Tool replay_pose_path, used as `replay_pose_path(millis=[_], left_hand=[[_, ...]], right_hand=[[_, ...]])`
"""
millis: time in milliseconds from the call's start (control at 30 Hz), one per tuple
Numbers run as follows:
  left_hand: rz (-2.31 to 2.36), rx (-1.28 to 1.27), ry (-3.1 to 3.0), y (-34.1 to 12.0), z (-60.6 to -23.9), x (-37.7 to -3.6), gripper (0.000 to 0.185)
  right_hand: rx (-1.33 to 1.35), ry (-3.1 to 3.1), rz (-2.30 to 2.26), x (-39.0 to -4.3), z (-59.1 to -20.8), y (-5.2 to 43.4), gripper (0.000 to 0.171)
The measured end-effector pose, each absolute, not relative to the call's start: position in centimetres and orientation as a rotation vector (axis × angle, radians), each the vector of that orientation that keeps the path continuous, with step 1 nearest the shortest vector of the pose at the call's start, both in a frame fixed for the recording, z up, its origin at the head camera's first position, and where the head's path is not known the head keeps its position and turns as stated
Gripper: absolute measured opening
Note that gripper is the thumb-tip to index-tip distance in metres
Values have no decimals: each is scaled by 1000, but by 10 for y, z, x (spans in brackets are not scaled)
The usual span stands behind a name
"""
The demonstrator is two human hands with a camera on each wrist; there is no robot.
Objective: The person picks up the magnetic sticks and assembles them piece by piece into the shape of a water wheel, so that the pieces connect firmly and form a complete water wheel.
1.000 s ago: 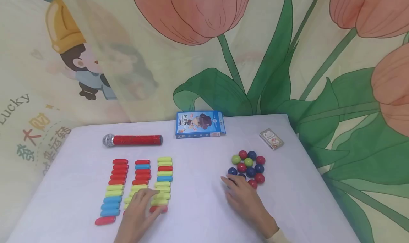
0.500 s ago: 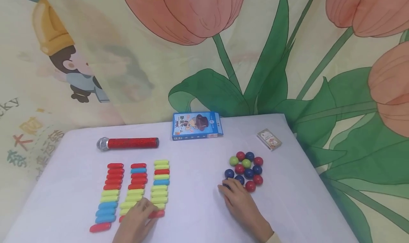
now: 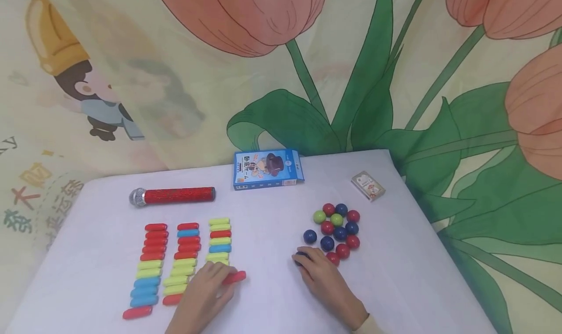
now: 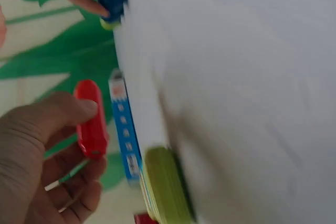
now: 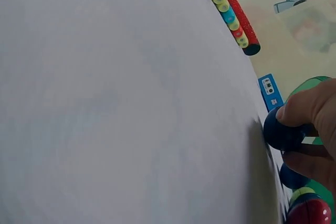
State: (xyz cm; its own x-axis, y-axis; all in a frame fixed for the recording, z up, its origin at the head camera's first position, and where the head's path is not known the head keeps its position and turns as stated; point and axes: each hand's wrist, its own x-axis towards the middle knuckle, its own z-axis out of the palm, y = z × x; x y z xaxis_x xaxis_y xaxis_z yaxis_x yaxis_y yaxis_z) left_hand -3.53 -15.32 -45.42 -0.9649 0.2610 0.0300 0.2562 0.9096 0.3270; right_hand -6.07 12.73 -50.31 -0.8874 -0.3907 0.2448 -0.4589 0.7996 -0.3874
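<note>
We pinch a red capsule [image 3: 234, 277] in our left hand [image 3: 199, 297], near the rows' right end; our right hand [image 3: 322, 280] grips a blue ball [image 3: 300, 257] beside the cluster. Next, we judge, both need lifting clear of the bench [image 3: 272, 217].

Open lane btwn peg rows [image 3: 184, 261] & ball cluster [image 3: 335, 229]; blue box [image 3: 268, 169] blocks far end.

a red glittery toy microphone with a silver head [image 3: 172, 196] lying near the table's far left, a blue printed cardboard box [image 3: 268, 168] sitting beside it, a small card pack [image 3: 368, 186] resting far right, a tulip-printed cloth backdrop [image 3: 360, 70] hanging behind
</note>
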Motion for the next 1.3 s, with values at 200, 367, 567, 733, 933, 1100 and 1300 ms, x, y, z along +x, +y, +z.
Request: replay_pose_path(millis=[200, 367, 567, 733, 933, 1100, 1300], left_hand=[[432, 614, 3041, -120, -464, -65, 33], [387, 725, 3087, -107, -474, -71, 30], [471, 738, 3043, -101, -481, -66, 26], [551, 719, 3014, -100, -482, -61, 26], [594, 620, 2979, -114, -476, -53, 31], [541, 333, 3093, -151, -468, -44, 37], [480, 220, 2992, -178, -465, -36, 35]], right_hand=[[707, -2757, 917, -63, -505, 118, 34], [728, -2724, 1163, -64, -510, 108, 33], [752, -2739, 1226, -60, -512, 101, 34], [736, -2745, 1192, -58, -512, 99, 34], [654, -2781, 1103, -58, -513, 97, 33], [519, -2846, 1173, -58, -514, 99, 36], [481, -2852, 1273, -60, -515, 104, 37]])
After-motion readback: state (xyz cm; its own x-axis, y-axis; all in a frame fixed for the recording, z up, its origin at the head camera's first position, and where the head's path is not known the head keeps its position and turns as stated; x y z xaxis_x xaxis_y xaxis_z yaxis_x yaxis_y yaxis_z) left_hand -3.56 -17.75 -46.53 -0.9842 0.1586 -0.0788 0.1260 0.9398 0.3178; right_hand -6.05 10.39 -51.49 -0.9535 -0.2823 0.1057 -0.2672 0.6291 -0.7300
